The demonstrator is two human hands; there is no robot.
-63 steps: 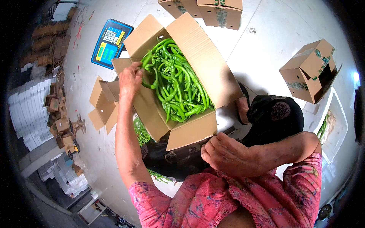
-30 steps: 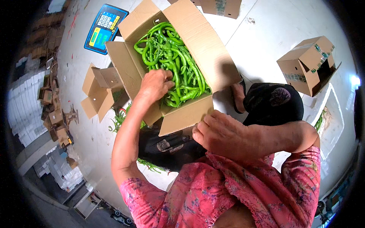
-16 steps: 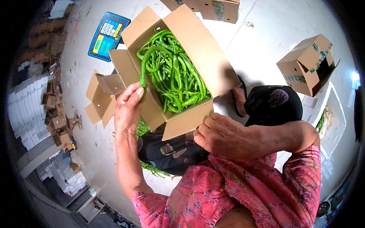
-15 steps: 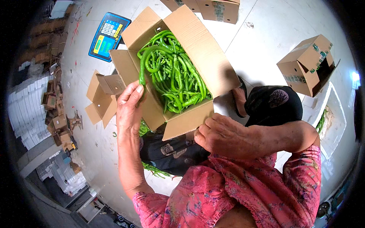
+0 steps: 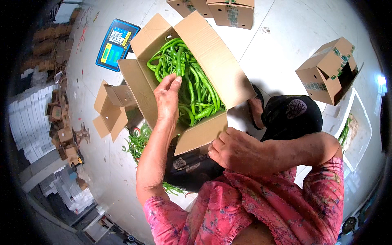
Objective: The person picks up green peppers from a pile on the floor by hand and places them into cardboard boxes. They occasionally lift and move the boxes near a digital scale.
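An open cardboard box (image 5: 212, 53) in front of me is filled with long green chili peppers (image 5: 200, 87). My left hand (image 5: 167, 98) reaches over the box's left side, thumb and fingers pinched on the lower end of one green chili pepper (image 5: 179, 61) above the others. My right hand (image 5: 237, 147) is curled closed against the edge of the box's near flap (image 5: 202, 134). Its fingertips are tucked under, so what they hold, if anything, is hidden.
A blue-framed scale display (image 5: 116, 45) stands beyond the box's left side. Near it lies a smaller open carton (image 5: 110, 108). Loose peppers (image 5: 139, 143) lie below my left forearm. Another carton (image 5: 324, 71) and a white bin (image 5: 359, 130) are at right; more cartons (image 5: 230, 15) stand at the far side.
My left hand has moved right, from the box's left edge to over its contents, still pinching the pepper. My right hand stays at the near flap. Loose peppers at left show more.
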